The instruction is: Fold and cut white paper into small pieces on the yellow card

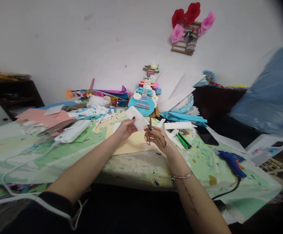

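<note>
A piece of white paper (137, 119) is pinched in my left hand (127, 129), tilted above the middle of the table. My right hand (158, 139) holds gold-handled scissors (150, 125), with their blades pointing up beside the paper's right edge. Below both hands lies a cream sheet (129, 144). Behind them a blue guitar-shaped paper craft (142, 105) leans upright.
A white power bank (73, 131) with a cable and pink paper (39, 117) lie left. On the right are a green cutter (183, 140), a dark phone (206, 135) and a blue glue gun (232, 162). Paper scraps cover the table's back.
</note>
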A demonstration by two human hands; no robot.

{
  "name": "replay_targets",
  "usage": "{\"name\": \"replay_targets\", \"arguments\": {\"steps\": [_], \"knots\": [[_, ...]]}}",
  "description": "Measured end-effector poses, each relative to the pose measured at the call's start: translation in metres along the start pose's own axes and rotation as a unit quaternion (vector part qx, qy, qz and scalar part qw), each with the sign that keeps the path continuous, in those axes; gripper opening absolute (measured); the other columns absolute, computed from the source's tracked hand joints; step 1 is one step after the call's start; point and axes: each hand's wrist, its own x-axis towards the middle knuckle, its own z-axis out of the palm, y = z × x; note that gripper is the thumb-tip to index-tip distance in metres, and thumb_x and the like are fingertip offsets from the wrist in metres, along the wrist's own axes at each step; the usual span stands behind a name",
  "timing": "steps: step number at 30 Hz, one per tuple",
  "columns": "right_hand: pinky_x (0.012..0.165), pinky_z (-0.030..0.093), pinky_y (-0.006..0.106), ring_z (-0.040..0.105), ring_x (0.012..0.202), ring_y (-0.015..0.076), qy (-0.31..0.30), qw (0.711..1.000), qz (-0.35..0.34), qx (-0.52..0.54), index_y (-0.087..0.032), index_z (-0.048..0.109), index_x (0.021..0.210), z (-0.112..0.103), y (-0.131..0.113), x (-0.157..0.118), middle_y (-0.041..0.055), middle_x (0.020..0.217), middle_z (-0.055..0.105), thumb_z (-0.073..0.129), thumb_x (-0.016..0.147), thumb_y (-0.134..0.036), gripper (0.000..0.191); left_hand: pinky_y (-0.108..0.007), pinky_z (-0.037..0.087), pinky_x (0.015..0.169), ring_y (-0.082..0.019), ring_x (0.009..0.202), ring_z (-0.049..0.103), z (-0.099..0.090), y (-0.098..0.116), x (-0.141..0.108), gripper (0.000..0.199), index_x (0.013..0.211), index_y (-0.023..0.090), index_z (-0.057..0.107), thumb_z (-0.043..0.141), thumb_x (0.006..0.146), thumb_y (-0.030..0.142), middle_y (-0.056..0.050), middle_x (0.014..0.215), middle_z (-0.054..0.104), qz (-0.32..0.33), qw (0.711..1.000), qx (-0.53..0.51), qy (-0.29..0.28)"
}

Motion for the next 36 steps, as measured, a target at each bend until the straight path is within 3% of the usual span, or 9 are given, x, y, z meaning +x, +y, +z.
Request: {"name": "replay_targets", "arguments": {"steps": [6,14,23,36], "knots": [[0.059,0.043,0.028,0.052,0.058,0.0121,0.012,1.000,0.007,-0.009,-0.014,0.063,0.082,0.0015,-0.0014,0.0002,0.0042,0.070,0.060,0.070,0.069,-0.039,0.029,-0.029,0.051,0.067,-0.018,0.068,0.067,0.0032,0.0012,-0.0003,0.025,0.083,0.013,0.062,0.058,0.082,0.037,-0.010,0.076,0.071,-0.014,1.000,-0.005,0.018],[0.057,0.043,0.027,0.053,0.056,0.0118,0.027,0.999,0.015,-0.021,-0.014,0.062,0.079,0.0030,-0.0020,0.0007,0.0033,0.067,0.060,0.074,0.064,-0.037,0.029,-0.030,0.051,0.067,-0.020,0.071,0.067,0.0013,0.0014,-0.0004,0.025,0.086,0.013,0.062,0.060,0.079,0.037,-0.009,0.078,0.071,-0.021,1.000,-0.012,0.001],[0.056,0.043,0.027,0.053,0.056,0.0120,0.019,0.998,0.029,-0.049,-0.015,0.063,0.077,0.0016,0.0017,0.0034,0.0027,0.066,0.061,0.077,0.060,-0.036,0.030,-0.030,0.050,0.070,-0.021,0.078,0.066,0.0062,-0.0035,-0.0075,0.034,0.088,0.011,0.065,0.078,0.056,0.016,-0.009,0.086,0.071,0.043,0.997,0.048,-0.030],[0.058,0.046,0.029,0.058,0.059,0.0138,-0.039,0.998,0.029,-0.044,-0.013,0.062,0.087,0.0021,-0.0002,-0.0017,0.0051,0.071,0.063,0.068,0.072,-0.042,0.032,-0.026,0.047,0.065,-0.016,0.070,0.064,0.0065,-0.0017,-0.0079,0.036,0.092,0.012,0.066,0.071,0.056,0.008,-0.005,0.077,0.070,0.046,0.997,0.045,-0.034]]}}
